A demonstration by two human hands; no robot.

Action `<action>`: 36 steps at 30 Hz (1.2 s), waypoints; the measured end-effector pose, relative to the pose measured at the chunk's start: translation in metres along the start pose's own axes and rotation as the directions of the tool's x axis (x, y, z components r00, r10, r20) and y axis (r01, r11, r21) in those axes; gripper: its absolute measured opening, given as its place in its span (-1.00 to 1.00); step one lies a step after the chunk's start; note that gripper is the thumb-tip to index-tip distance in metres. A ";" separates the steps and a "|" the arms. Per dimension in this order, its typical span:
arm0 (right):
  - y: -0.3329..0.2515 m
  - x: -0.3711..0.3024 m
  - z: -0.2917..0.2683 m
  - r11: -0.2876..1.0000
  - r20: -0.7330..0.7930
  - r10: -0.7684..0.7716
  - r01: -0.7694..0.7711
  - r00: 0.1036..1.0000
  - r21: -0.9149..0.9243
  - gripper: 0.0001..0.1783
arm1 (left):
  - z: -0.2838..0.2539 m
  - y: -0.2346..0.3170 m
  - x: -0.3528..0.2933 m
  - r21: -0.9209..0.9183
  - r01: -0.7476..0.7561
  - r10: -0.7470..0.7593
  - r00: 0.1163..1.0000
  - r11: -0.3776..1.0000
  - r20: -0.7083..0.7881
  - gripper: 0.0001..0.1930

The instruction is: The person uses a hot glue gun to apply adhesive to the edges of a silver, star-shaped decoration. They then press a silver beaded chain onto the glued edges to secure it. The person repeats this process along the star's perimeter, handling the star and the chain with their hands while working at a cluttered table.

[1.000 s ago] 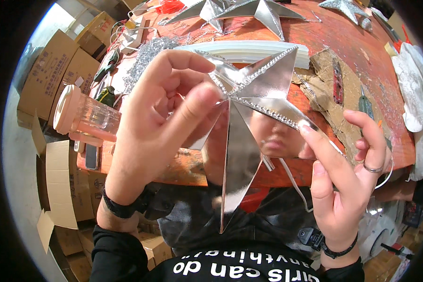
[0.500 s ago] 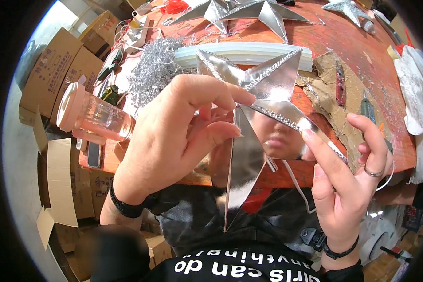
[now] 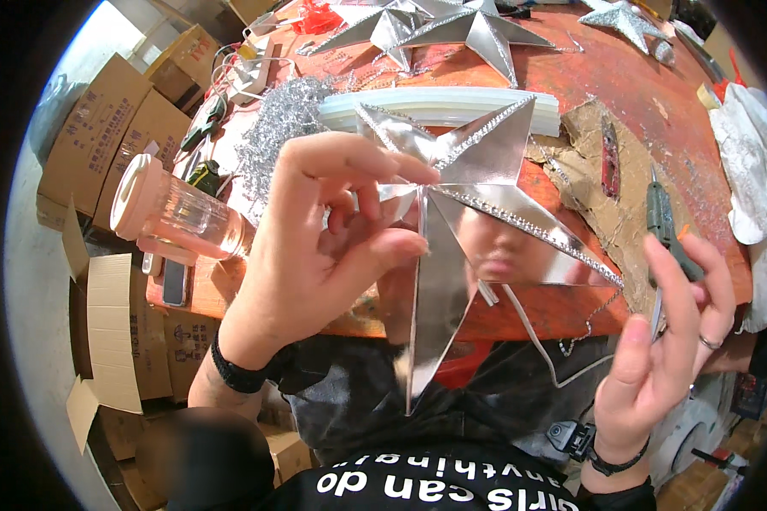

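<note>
At the centre of the silver star (image 3: pixel 447 230), above the near edge of the table (image 3: pixel 686 136), the left hand (image 3: pixel 298 247) lays a fingertip; whether it grips, I cannot tell. A snag might pull the dangling bead chain (image 3: pixel 589 326) loose. This hand arches; the right hand (image 3: pixel 660 370), fingers parted, seems empty beside the green tool (image 3: pixel 663 223).

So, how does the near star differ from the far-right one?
The near star has smooth, mirror-like faces; the far-right star looks sparkly.
The near star is at the left hand's fingertips; the far-right star lies on the table.
The near star appears larger in this view; the far-right star appears smaller.
Both are silver.
</note>
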State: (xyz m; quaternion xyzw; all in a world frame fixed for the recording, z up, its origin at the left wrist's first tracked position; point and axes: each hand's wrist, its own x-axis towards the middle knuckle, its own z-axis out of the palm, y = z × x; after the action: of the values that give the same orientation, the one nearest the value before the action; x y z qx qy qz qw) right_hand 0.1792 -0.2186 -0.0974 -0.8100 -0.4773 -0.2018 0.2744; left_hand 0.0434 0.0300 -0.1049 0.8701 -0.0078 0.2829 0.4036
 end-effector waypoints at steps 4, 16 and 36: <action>0.016 -0.009 -0.001 0.997 -0.128 0.056 -0.049 0.990 0.055 -0.55 | -0.001 0.008 0.000 -0.234 -0.041 -0.034 0.951 0.971 -0.307 -0.56; 0.051 -0.027 -0.024 0.978 -0.258 0.191 -0.206 0.947 -0.030 -0.59 | -0.170 0.069 -0.127 0.258 -0.330 0.346 0.244 0.908 -0.906 -0.86; 0.160 0.010 -0.017 0.978 0.501 0.140 -0.197 0.854 0.063 -0.45 | -0.017 -0.012 -0.062 -0.534 0.163 -0.400 0.841 0.830 -0.364 -0.84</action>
State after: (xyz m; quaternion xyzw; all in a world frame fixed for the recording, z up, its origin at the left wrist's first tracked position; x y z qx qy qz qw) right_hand 0.3238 -0.2854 -0.1187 -0.8566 -0.4693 0.0639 0.2048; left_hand -0.0135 0.0366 -0.1356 0.6396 0.1502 0.4055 0.6356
